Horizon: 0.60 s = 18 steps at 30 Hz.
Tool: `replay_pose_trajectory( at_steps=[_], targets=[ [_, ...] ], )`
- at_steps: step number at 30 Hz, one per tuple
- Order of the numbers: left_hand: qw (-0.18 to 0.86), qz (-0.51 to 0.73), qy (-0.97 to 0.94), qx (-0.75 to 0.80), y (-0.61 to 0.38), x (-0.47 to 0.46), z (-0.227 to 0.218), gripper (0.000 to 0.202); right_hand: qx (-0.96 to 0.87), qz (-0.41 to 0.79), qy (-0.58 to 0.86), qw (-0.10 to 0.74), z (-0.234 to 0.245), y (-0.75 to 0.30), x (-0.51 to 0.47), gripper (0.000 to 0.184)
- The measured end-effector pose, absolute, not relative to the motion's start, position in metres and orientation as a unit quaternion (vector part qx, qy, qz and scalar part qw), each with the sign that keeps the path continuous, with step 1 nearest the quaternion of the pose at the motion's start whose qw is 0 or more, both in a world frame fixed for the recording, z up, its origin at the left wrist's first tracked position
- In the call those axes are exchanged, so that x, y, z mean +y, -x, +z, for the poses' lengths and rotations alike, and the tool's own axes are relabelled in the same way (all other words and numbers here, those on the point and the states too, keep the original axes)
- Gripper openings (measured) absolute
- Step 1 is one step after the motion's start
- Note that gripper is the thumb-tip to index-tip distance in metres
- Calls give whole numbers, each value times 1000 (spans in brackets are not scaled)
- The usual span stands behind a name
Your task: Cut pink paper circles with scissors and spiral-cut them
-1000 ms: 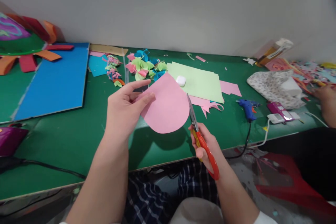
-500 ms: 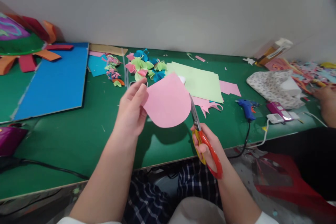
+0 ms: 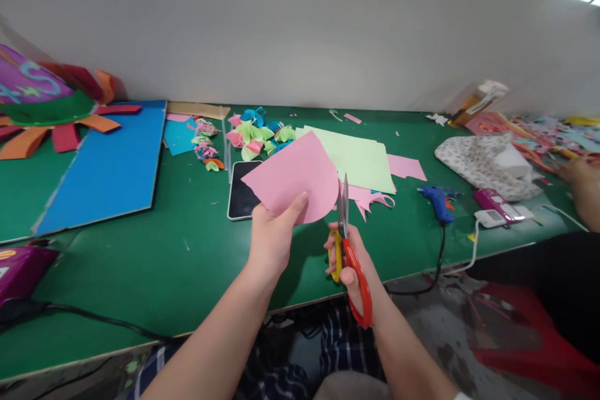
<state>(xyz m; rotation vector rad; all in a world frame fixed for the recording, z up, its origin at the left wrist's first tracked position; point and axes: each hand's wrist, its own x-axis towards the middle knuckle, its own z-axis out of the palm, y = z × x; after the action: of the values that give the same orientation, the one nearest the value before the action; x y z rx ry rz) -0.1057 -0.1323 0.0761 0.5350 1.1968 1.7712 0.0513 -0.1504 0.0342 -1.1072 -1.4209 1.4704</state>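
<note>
My left hand [image 3: 274,234] pinches the lower edge of a pink paper piece [image 3: 293,177] with one rounded side, holding it up above the green table [image 3: 140,256]. My right hand [image 3: 349,262] grips red and yellow scissors [image 3: 345,244], blades pointing up and touching the paper's right rounded edge. A dark phone [image 3: 242,198] lies flat on the table just left of the paper. Behind it lie light green sheets [image 3: 360,156] and pink offcuts [image 3: 375,199].
A blue board [image 3: 105,169] lies at the left, folded paper flowers [image 3: 255,131] at the back. A blue glue gun [image 3: 438,200] with its cable, a pink device [image 3: 497,202] and a patterned cloth [image 3: 478,162] sit at the right. Another person's hand [image 3: 581,178] rests at the far right.
My left hand shifted from the paper's left side to its lower edge and turned the piece. The scissors swung upright against the paper's right edge. The view tilted up, uncovering the phone.
</note>
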Motion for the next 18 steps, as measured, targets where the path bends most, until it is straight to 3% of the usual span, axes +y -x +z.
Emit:
replay_pose_trajectory(
  at_steps=[6,18],
  targets=[
    [447,718,-236,479,98,-136,74,30,-575,563,440,399,37,-49,-151,114],
    [460,708,-245,476,89,-139,78,27,-556,562,449,416,47,-48,-153,98]
  ],
)
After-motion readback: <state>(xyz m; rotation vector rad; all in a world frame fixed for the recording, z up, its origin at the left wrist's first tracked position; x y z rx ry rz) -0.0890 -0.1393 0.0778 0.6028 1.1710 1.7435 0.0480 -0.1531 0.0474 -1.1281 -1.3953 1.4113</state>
